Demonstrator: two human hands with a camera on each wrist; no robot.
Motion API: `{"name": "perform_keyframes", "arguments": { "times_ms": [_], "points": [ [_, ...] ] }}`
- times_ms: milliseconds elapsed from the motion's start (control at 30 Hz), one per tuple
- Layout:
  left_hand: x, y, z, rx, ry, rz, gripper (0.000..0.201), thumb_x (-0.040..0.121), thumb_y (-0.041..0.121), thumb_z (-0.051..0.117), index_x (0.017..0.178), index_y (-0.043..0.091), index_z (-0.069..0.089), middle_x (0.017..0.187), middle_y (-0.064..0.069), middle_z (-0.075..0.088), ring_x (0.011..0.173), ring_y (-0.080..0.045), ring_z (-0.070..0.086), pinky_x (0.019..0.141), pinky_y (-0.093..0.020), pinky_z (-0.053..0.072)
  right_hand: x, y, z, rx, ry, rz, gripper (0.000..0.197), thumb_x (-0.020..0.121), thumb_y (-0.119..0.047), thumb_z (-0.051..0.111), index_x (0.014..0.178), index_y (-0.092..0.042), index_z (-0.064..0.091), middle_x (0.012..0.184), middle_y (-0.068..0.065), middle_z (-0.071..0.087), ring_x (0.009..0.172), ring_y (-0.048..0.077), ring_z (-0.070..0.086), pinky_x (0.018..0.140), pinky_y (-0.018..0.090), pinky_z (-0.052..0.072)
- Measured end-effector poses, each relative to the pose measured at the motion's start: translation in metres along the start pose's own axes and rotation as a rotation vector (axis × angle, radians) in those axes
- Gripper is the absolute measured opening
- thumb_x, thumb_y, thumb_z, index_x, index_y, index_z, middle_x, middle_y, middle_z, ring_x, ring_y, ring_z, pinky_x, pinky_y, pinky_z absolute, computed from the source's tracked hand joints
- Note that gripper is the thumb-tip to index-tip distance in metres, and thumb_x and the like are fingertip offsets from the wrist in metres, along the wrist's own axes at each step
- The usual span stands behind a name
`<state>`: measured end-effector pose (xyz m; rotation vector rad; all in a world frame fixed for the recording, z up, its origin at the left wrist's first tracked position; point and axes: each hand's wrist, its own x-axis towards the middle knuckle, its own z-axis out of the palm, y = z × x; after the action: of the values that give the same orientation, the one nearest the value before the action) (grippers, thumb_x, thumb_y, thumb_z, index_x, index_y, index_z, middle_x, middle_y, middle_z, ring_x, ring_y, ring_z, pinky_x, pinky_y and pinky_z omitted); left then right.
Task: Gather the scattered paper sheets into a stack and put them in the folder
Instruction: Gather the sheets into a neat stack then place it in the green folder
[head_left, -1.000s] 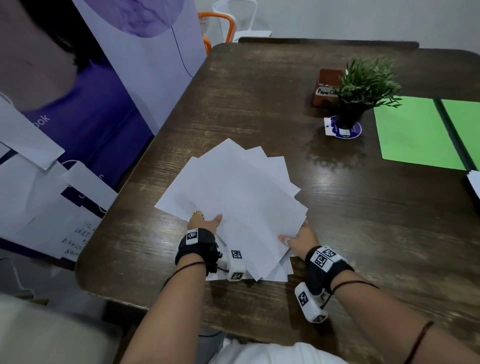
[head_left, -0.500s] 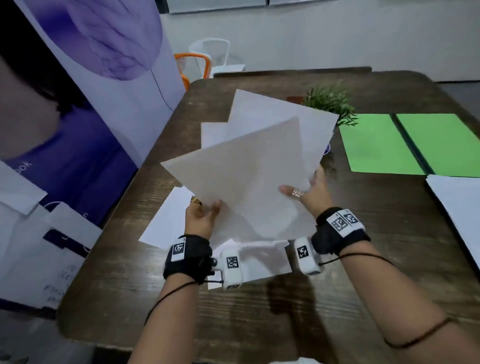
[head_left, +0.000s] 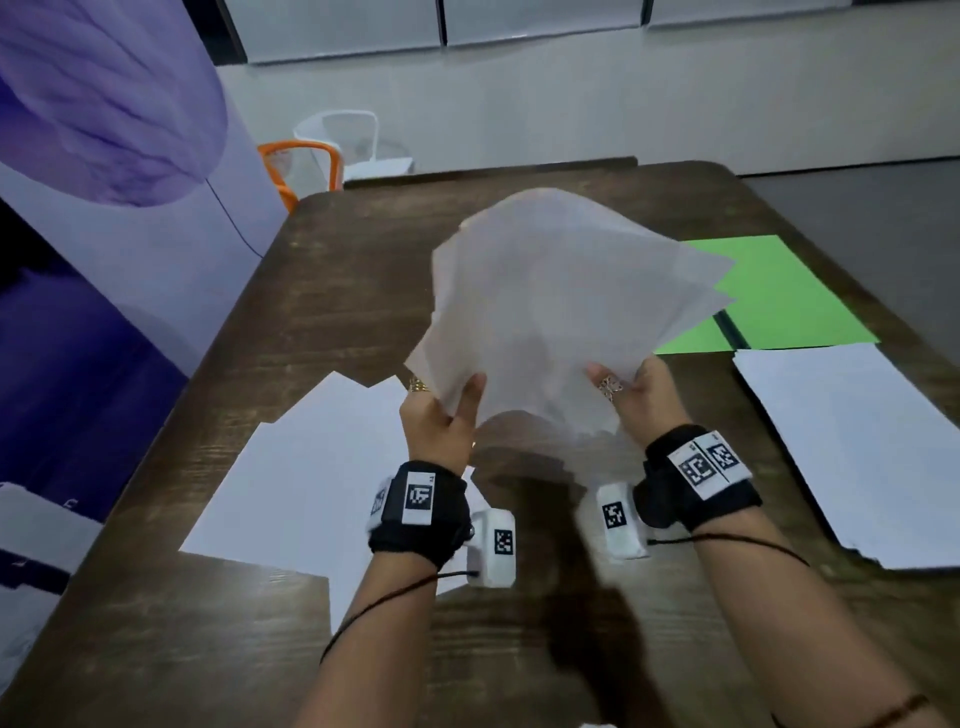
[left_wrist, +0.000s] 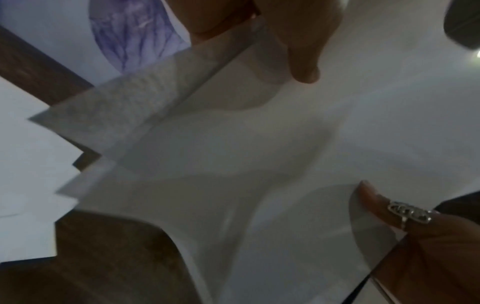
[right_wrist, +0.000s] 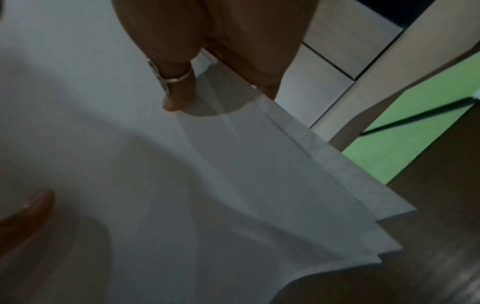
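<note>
Dark wood grain covers the counter (head_left: 519, 649), which runs from the person's forearms at the near edge to its rounded far end. Nearest on it, to the left, several loose white sheets (head_left: 311, 478) lie flat and overlapping, partly under the left wrist. Above the counter, the left hand (head_left: 441, 421) and the right hand (head_left: 641, 395) hold a fanned bundle of paper sheets (head_left: 561, 312) upright and off the surface. Each grip pinches a lower corner of the bundle: the thumbs lie on the near face, the fingers are hidden behind it. The wrist views show the sheet edges (right_wrist: 363, 195) stepped and uneven, and the lower edge curling toward the person (left_wrist: 207, 226). The bundle rises from both grips and leans away from the person. To the right, another white stack (head_left: 852, 452) lies flat near the counter's edge. Beyond it and behind the bundle, the green folder (head_left: 779, 301) lies open and flat, its dark spine showing. Farther off stand an orange chair (head_left: 296, 166), a white chair (head_left: 348, 135) and a purple banner (head_left: 104, 130) at the left.
</note>
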<state>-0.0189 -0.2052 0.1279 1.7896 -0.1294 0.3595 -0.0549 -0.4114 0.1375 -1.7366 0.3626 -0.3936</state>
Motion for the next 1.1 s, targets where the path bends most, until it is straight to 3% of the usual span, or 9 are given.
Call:
{"name": "perform_keyframes", "arguments": {
  "times_ms": [67, 167, 333, 433, 600, 667, 767, 933, 1100],
  "points": [
    [0.001, 0.004, 0.013, -0.027, -0.013, 0.029, 0.058, 0.077, 0.047, 0.068, 0.109, -0.001, 0.064, 0.099, -0.009, 0.066, 0.088, -0.014, 0.061, 0.071, 0.001, 0.040, 0.000, -0.001, -0.019, 0.067, -0.014, -0.016, 0.035, 0.079, 0.000, 0.070, 0.109, 0.001, 0.052, 0.095, 0.002, 0.064, 0.079, -0.006, 0.063, 0.078, 0.021, 0.051],
    [-0.001, 0.009, 0.036, -0.115, -0.032, -0.044, 0.042, 0.078, 0.031, 0.074, 0.108, 0.003, 0.063, 0.099, -0.006, 0.069, 0.091, -0.013, 0.065, 0.078, -0.017, 0.051, 0.001, 0.008, -0.041, 0.059, 0.014, -0.020, 0.054, 0.076, 0.002, 0.071, 0.124, -0.003, 0.045, 0.106, -0.002, 0.061, 0.090, -0.008, 0.060, 0.086, 0.021, 0.052],
    [-0.004, 0.027, 0.077, -0.092, -0.040, -0.003, 0.016, 0.086, 0.021, 0.067, 0.099, 0.019, 0.058, 0.084, 0.011, 0.064, 0.083, -0.012, 0.063, 0.074, -0.018, 0.051, 0.009, 0.008, -0.055, 0.107, 0.150, -0.004, 0.044, 0.081, 0.003, 0.067, 0.121, -0.003, 0.048, 0.104, 0.002, 0.059, 0.094, 0.014, 0.058, 0.066, 0.004, 0.047],
    [-0.003, 0.030, 0.091, -0.063, -0.019, 0.063, 0.043, 0.084, 0.040, 0.066, 0.107, 0.005, 0.057, 0.095, 0.002, 0.065, 0.089, -0.012, 0.063, 0.079, -0.019, 0.050, 0.015, 0.006, -0.068, 0.168, 0.180, -0.042, 0.063, 0.074, 0.004, 0.073, 0.119, -0.018, 0.036, 0.106, -0.005, 0.058, 0.096, 0.006, 0.059, 0.081, 0.016, 0.050],
    [-0.019, 0.020, 0.111, 0.073, -0.054, 0.093, 0.030, 0.092, 0.010, 0.057, 0.118, -0.002, 0.046, 0.113, -0.018, 0.056, 0.094, -0.024, 0.057, 0.075, -0.016, 0.038, 0.014, 0.021, -0.078, 0.106, 0.114, 0.053, 0.050, 0.084, 0.010, 0.058, 0.124, -0.009, 0.034, 0.114, 0.006, 0.053, 0.102, 0.015, 0.054, 0.095, 0.036, 0.046],
    [-0.022, 0.020, 0.118, 0.087, -0.068, 0.073, 0.023, 0.095, 0.010, 0.050, 0.115, -0.001, 0.046, 0.110, -0.020, 0.059, 0.090, -0.027, 0.058, 0.073, -0.017, 0.037, 0.017, 0.022, -0.080, 0.082, 0.110, 0.020, 0.040, 0.089, 0.010, 0.048, 0.121, -0.010, 0.036, 0.111, 0.005, 0.054, 0.101, 0.015, 0.054, 0.092, 0.031, 0.048],
    [-0.025, 0.020, 0.126, 0.067, -0.016, 0.086, 0.025, 0.095, 0.009, 0.049, 0.116, -0.001, 0.042, 0.100, -0.011, 0.061, 0.086, -0.019, 0.056, 0.071, -0.012, 0.037, 0.022, 0.023, -0.093, 0.038, 0.105, -0.013, 0.040, 0.092, 0.009, 0.043, 0.127, -0.008, 0.034, 0.108, -0.003, 0.052, 0.093, 0.004, 0.055, 0.077, 0.006, 0.044],
    [-0.047, -0.001, 0.148, 0.170, -0.145, -0.073, 0.032, 0.095, 0.007, 0.048, 0.123, -0.005, 0.039, 0.104, -0.015, 0.062, 0.097, -0.031, 0.061, 0.076, -0.017, 0.037, 0.027, 0.073, -0.120, -0.294, -0.064, 0.208, 0.045, 0.090, 0.008, 0.039, 0.133, -0.004, 0.031, 0.117, 0.016, 0.054, 0.112, 0.027, 0.052, 0.090, 0.028, 0.038],
    [-0.047, 0.020, 0.199, 0.211, -0.220, -0.081, 0.031, 0.097, 0.008, 0.044, 0.126, -0.004, 0.039, 0.111, -0.015, 0.059, 0.099, -0.025, 0.059, 0.082, -0.025, 0.041, 0.056, 0.084, -0.168, -0.345, 0.227, 0.228, 0.035, 0.092, 0.002, 0.039, 0.126, -0.005, 0.042, 0.113, 0.020, 0.057, 0.104, 0.032, 0.055, 0.073, 0.026, 0.033]
  ]
}}
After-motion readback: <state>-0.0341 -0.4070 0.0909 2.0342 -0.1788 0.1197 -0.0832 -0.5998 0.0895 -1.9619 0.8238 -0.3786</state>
